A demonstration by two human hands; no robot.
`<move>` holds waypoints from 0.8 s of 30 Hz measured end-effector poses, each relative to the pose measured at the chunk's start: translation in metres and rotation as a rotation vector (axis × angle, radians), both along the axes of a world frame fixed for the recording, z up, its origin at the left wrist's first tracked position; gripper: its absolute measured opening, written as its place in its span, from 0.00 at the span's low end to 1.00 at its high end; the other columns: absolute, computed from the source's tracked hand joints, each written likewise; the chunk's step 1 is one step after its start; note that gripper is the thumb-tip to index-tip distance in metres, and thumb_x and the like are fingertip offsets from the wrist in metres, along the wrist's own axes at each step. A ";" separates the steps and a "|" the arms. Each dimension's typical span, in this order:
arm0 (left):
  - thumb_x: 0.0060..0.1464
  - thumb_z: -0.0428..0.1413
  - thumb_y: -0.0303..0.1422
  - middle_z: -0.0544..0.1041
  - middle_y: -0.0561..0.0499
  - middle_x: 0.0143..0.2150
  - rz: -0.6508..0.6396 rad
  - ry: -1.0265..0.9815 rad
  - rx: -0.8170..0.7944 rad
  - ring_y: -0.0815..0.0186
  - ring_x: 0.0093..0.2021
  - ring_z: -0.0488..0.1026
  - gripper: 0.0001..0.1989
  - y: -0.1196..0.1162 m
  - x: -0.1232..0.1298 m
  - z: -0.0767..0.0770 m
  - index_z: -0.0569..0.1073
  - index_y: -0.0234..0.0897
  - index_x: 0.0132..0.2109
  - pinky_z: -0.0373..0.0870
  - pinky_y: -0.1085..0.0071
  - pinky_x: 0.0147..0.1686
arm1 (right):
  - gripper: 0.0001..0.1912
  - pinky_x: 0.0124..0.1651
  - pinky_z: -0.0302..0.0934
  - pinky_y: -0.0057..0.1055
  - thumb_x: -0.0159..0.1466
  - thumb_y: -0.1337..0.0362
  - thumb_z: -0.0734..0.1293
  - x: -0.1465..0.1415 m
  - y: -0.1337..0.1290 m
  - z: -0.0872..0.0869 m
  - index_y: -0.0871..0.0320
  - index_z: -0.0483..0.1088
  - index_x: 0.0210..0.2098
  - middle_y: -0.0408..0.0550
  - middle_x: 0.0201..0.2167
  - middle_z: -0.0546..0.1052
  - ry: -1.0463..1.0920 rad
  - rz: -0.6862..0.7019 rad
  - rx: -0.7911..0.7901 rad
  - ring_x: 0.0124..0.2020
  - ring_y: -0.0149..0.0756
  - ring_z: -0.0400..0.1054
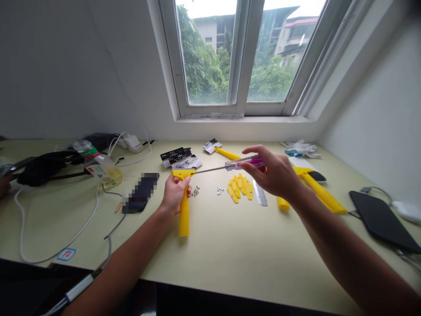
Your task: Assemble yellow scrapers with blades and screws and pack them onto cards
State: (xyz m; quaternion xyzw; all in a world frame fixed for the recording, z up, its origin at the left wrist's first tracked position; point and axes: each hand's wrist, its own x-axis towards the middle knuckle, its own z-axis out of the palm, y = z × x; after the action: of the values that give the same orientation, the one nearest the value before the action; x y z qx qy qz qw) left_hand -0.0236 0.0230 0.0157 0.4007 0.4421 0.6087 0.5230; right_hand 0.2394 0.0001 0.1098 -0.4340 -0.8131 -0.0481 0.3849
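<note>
My left hand [173, 192] is wrapped round a yellow scraper [184, 217] near its head, with the handle pointing toward me. In my right hand [274, 172] is a screwdriver [232, 165] with a clear and purple handle, held nearly level. Its shaft reaches left, and the tip is at the scraper's head; whether it sits in a screw is too small to tell. Right of my left hand lie small screws [196, 191] and a group of small nuts [220, 189]. Yellow plastic plates [239, 187] and metal blades [260, 193] lie below the screwdriver.
Black packaging cards [176, 156] lie toward the window. More yellow scrapers [324, 193] rest at right, near a black phone-like slab [384, 219] and white gloves [304, 149]. At left are a bottle [103, 169], a dark phone [141, 193] and cables [88, 221]. A person's hand [4, 186] shows at the far left.
</note>
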 end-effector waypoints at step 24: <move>0.46 0.63 0.30 0.71 0.53 0.34 0.015 -0.124 0.020 0.76 0.17 0.66 0.16 -0.001 0.000 0.008 0.65 0.35 0.39 0.60 0.77 0.14 | 0.13 0.30 0.68 0.30 0.62 0.53 0.67 0.008 0.045 -0.040 0.54 0.75 0.39 0.44 0.26 0.79 0.303 -0.168 -0.042 0.25 0.35 0.75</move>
State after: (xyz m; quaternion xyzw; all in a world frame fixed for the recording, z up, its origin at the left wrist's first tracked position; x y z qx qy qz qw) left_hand -0.0234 0.0223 0.0239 0.3642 0.4058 0.6408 0.5405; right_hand 0.2469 0.0450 0.0700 -0.5108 -0.7075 0.0028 0.4883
